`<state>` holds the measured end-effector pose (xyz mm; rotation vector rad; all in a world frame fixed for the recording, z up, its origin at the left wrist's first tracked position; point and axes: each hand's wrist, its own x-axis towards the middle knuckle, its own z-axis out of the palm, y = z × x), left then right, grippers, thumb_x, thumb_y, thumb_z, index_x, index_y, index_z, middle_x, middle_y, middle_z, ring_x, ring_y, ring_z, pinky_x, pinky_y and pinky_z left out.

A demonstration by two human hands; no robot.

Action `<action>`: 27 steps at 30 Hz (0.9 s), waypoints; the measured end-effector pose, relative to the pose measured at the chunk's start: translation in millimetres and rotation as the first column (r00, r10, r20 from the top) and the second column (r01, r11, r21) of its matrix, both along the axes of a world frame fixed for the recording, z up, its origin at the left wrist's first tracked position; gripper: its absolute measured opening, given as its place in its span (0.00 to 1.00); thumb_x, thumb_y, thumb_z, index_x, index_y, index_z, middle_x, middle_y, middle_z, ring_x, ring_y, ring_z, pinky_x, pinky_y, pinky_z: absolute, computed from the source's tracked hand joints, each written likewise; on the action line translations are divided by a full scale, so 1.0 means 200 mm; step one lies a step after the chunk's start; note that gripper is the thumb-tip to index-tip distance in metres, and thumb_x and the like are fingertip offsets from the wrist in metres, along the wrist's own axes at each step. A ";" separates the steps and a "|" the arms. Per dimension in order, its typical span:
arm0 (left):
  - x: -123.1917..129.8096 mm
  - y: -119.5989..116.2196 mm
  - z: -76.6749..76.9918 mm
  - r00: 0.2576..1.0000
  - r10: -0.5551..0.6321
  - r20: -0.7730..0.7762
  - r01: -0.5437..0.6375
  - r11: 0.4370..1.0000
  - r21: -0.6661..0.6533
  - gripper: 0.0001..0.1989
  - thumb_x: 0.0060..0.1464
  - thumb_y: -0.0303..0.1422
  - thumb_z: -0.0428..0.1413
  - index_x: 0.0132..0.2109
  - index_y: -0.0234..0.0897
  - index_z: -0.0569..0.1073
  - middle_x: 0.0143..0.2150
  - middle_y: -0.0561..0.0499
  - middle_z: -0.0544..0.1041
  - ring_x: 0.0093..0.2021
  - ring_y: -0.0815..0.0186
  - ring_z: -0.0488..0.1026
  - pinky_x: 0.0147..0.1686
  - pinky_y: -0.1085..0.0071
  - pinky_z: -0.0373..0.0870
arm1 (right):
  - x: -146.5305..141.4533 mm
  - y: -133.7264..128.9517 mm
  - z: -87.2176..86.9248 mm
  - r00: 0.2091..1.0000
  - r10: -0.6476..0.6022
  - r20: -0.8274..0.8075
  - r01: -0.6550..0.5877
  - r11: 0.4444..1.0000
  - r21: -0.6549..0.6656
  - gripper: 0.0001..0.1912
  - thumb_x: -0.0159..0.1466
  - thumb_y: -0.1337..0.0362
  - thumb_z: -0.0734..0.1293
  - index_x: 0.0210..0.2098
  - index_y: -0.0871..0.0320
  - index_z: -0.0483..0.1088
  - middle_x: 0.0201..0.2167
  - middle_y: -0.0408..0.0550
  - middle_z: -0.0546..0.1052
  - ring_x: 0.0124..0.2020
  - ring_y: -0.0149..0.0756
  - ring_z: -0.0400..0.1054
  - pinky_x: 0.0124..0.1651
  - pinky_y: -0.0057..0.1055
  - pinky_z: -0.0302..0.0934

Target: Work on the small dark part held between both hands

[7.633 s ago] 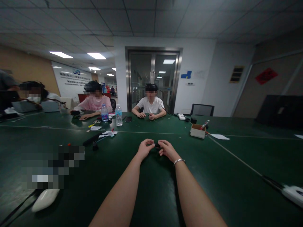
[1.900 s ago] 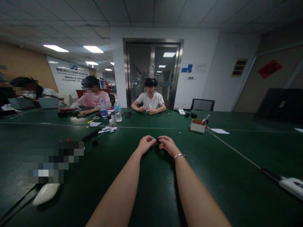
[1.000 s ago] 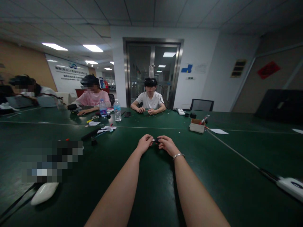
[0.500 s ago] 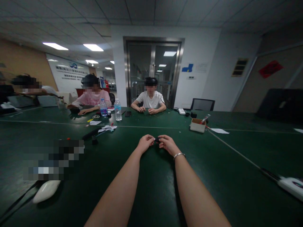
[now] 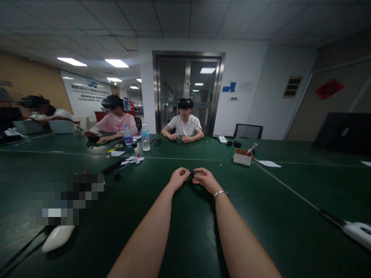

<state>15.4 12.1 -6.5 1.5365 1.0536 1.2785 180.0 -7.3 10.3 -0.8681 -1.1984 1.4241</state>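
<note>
Over the green table (image 5: 191, 216), my left hand (image 5: 179, 179) and my right hand (image 5: 205, 180) meet in front of me. Between their fingertips is a small dark object (image 5: 191, 174), too small to identify. The left thumb and fingers pinch its left end, where a light spot shows. My right fingers are curled around its right side, with a silver bracelet (image 5: 220, 194) on that wrist. The fingers partly cover the object.
A small box (image 5: 242, 159) with a pen-like item stands ahead right. Two bottles (image 5: 145, 138) and crumpled paper (image 5: 133, 160) are ahead left. A white power strip (image 5: 358, 233) lies right, a white rounded object (image 5: 58, 238) left. People sit opposite.
The whole view has shifted slightly downward in the frame. My hands stay together at the dark object, with the right fingers slightly changed in pose.
</note>
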 end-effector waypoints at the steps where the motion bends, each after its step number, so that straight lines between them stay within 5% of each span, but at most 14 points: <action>1: 0.00 0.00 0.00 1.000 -0.002 -0.002 0.002 1.000 0.006 0.14 0.47 0.38 0.58 0.38 0.32 0.71 0.23 0.54 0.69 0.23 0.73 0.65 0.25 0.76 0.61 | 0.00 0.00 0.00 1.000 -0.008 0.003 0.008 1.000 0.002 0.12 0.52 0.74 0.70 0.36 0.61 0.68 0.25 0.44 0.74 0.24 0.31 0.74 0.31 0.28 0.72; 19: 0.00 -0.01 0.01 0.992 0.077 -0.102 -0.080 0.997 -0.021 0.14 0.51 0.41 0.54 0.32 0.33 0.69 0.22 0.53 0.69 0.22 0.72 0.66 0.26 0.74 0.63 | -0.01 0.05 -0.05 0.999 -0.024 0.031 0.023 0.999 0.022 0.18 0.47 0.76 0.73 0.37 0.61 0.71 0.31 0.44 0.73 0.30 0.29 0.73 0.40 0.28 0.71; 27: 0.00 -0.03 0.02 0.984 0.123 -0.127 -0.117 0.992 0.050 0.12 0.50 0.37 0.54 0.39 0.34 0.72 0.24 0.54 0.71 0.24 0.71 0.67 0.27 0.75 0.64 | -0.02 0.05 -0.04 0.997 -0.006 0.078 0.004 1.000 0.025 0.12 0.50 0.72 0.72 0.34 0.61 0.70 0.28 0.44 0.74 0.30 0.29 0.73 0.38 0.27 0.71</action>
